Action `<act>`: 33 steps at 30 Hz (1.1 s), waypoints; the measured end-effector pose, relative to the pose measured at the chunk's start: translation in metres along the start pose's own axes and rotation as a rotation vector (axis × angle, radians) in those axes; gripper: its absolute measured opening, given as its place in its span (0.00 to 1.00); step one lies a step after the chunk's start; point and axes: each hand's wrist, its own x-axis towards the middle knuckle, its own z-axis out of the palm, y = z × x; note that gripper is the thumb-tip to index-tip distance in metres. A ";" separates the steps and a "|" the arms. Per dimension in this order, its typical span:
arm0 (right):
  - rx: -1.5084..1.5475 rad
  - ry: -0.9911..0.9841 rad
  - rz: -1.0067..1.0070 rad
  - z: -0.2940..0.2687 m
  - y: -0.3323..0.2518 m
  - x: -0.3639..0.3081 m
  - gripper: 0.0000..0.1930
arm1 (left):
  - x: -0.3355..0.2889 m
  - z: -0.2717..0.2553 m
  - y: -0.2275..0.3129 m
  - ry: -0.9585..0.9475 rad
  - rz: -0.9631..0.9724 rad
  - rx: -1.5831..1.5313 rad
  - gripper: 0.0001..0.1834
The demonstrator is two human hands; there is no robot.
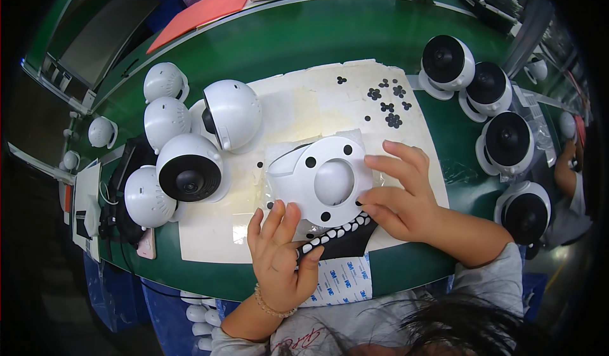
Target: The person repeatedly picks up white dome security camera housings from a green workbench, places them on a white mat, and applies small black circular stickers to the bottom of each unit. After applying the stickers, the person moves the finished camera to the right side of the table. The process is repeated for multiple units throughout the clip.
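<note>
Right now, the left hand has its grip closed on one end of a black sheet edged with white rounds, its raised fingers near the white ring base. That base sits mid-bench, face up, its round hole toward the camera, above clear wrapping on a cream paper. Black dots mark its face. At its lower right rim, the right hand has thumb and forefinger narrowly spaced by another dot; whether they pinch or press it, one cannot tell. Loose black dots lie grouped toward the paper's far right. White round cameras cluster at left, and black-faced ones line the right of the green bench.
</note>
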 end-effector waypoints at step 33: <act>-0.654 -0.138 0.234 0.059 0.186 0.092 0.14 | -0.007 -0.032 -0.014 -0.361 0.101 -0.525 0.18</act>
